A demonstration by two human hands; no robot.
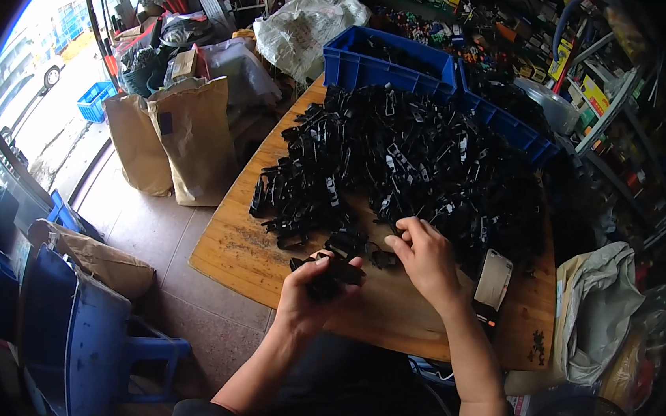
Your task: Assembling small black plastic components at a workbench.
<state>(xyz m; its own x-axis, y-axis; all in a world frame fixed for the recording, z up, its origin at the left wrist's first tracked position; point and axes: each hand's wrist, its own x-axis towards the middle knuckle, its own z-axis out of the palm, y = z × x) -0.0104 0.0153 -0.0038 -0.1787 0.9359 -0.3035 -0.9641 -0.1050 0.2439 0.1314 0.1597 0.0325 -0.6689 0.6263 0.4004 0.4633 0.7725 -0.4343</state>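
My left hand (303,294) is closed around several small black plastic parts (335,275), held above the table's near edge. To its right, my right hand (426,257) has its thumb and fingertips drawn together over the front of a big heap of black plastic parts (401,154). Whatever sits in that pinch is too small to make out. A few loose black pieces (346,243) lie between the hands and the heap. The parts look like small frames or clips, some with shiny faces.
The heap covers much of the wooden table (226,250). Behind it stand a blue crate (389,66) and another blue bin (507,124). A phone (494,279) rests right of my right hand. Paper sacks (190,144) and a blue stool (154,351) stand left; an opened sack (602,303) is at right.
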